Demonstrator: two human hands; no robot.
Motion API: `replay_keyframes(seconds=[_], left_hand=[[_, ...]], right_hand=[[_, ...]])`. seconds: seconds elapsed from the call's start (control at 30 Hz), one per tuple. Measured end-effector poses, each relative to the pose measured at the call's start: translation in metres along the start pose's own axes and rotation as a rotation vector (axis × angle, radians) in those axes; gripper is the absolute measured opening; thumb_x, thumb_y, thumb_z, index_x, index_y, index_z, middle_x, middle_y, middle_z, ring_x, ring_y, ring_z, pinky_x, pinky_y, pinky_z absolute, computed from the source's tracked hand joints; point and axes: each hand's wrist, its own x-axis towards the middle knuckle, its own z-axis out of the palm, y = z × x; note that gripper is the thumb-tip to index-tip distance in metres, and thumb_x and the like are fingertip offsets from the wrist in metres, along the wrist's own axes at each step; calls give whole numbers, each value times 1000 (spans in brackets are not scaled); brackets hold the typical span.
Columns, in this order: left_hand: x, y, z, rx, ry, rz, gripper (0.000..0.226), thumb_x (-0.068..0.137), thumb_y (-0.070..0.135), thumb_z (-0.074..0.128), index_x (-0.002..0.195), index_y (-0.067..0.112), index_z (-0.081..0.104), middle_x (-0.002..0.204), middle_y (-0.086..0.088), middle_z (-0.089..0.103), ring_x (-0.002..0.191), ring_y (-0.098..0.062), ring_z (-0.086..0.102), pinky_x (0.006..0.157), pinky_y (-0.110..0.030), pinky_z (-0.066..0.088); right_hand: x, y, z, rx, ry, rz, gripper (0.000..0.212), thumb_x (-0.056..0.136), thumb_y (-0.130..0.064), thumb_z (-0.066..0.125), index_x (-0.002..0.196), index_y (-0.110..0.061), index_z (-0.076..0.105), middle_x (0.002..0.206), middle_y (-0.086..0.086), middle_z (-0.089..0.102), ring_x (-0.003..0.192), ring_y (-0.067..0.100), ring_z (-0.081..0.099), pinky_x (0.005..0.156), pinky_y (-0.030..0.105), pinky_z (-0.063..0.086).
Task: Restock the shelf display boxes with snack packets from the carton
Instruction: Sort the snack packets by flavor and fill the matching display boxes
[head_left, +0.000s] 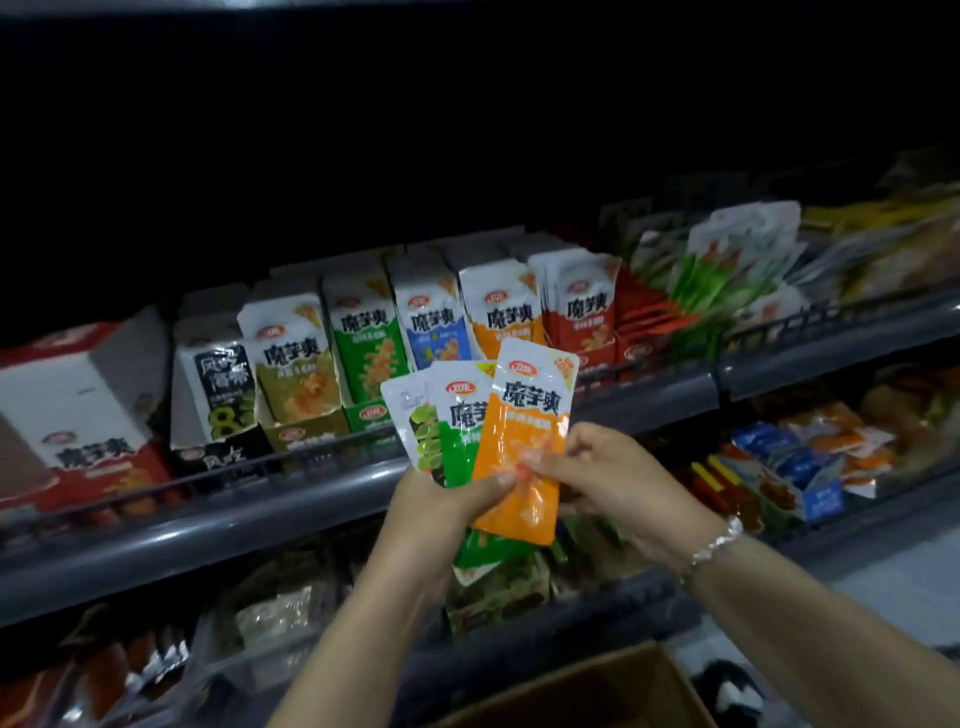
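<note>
Both hands on the fanned packets: left hand grips the lower part of the fan, thumb pressed across the front; right hand pinches the orange packet at its right edge, thumb and fingertips curled onto it. Orange packet sits frontmost, overlapping a green packet, with a third pale packet showing its back at the left of the fan. More green packaging sticks out below my left hand, can't tell how many. Bracelet on my right wrist. Just behind and above the hands, shelf carries a row of display boxes: olive box, green box, blue box, orange box, red box, all with packets standing upright. Carton below my right forearm, open, contents not visible. Lower shelves blurred, mixed snack packs.
</note>
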Motion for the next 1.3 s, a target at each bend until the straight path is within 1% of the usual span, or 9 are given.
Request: replay_keyframes(seconds=[0.1, 0.23, 0.3, 0.37, 0.5, 0.77, 0.93, 1.07, 1.3], left_hand=[[7, 4, -7, 59, 43, 35, 38, 73, 0, 75, 106, 15, 65, 92, -4, 76, 84, -25, 72, 81, -46, 56], [13, 9, -12, 141, 83, 85, 37, 71, 2, 79, 101, 21, 67, 90, 1, 76, 83, -25, 72, 80, -51, 56], [14, 13, -14, 128, 91, 108, 35, 71, 4, 80, 99, 20, 67, 90, -1, 76, 82, -26, 72, 78, -50, 57], [16, 16, -15, 77, 120, 121, 26, 74, 5, 78, 95, 17, 69, 90, -5, 76, 78, -25, 73, 73, -44, 59], [27, 16, -21, -78, 219, 79, 7, 83, 8, 71, 85, 15, 71, 86, -6, 76, 86, -31, 71, 85, -54, 54], [31, 20, -26, -175, 238, 32, 11, 86, 9, 66, 94, 16, 67, 88, -6, 75, 86, -29, 71, 87, -53, 53], [28, 25, -31, -275, 209, -43, 10, 92, 4, 51, 94, 6, 61, 77, -13, 74, 67, -27, 72, 82, -49, 54], [26, 24, -33, -217, 197, -28, 12, 92, 2, 52, 99, 4, 62, 80, -12, 74, 72, -27, 72, 79, -47, 55], [18, 25, -35, -156, 146, 8, 20, 85, 5, 65, 100, 19, 65, 89, 0, 76, 84, -23, 72, 86, -53, 53]], right_hand=[[16, -22, -9, -211, 10, -86, 46, 69, -18, 83, 105, -19, 55, 98, 0, 68, 94, 17, 67, 73, 23, 52], [38, -66, -14, -476, -27, -235, 112, 63, -17, 87, 143, -36, 12, 112, -4, 58, 95, 14, 64, 70, 19, 54], [49, -84, -14, -737, -103, -294, 99, 64, -26, 86, 143, -29, 26, 126, 0, 55, 112, 21, 59, 88, 31, 52], [59, -100, -13, -996, -93, -321, 88, 66, -36, 83, 140, -15, 38, 138, 1, 49, 125, 21, 49, 99, 29, 42], [78, -137, -18, -1143, 94, -518, 56, 72, -33, 80, 114, -10, 53, 104, 0, 55, 94, 16, 52, 61, 20, 34], [113, -149, -16, -1409, 356, -726, 44, 81, -31, 71, 116, -12, 51, 109, 8, 59, 96, 27, 57, 67, 32, 40], [115, -137, -8, -1562, 279, -743, 35, 83, -30, 68, 109, -13, 50, 110, 6, 58, 104, 23, 51, 71, 28, 32], [120, -115, -9, -1717, 212, -707, 57, 80, -42, 68, 128, -20, 47, 125, 1, 49, 117, 21, 40, 92, 31, 29], [124, -103, -15, -1640, 222, -771, 74, 76, -46, 70, 142, -30, 39, 130, 2, 45, 119, 22, 37, 97, 33, 27]])
